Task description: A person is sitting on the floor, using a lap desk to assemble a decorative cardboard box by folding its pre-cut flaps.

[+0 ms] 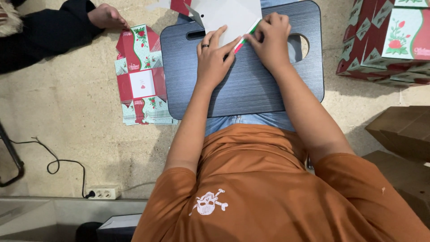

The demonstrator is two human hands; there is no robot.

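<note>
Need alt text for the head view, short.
Seen from above, a person's left hand and right hand press a flat grey card sheet onto a dark lap desk. A stack of flattened red boxes lies beside it, touched by another person's hand.

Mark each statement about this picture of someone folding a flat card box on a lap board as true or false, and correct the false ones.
1. Both hands press on a grey card sheet on the dark lap board. True.
2. The left hand wears a ring. True.
3. The stack of flat red and green boxes lies on the board. False: it lies on the floor beside it.
4. The right hand holds scissors. False: its fingers pinch the sheet's folded edge.
5. Another person's hand touches the stack. True.
</note>
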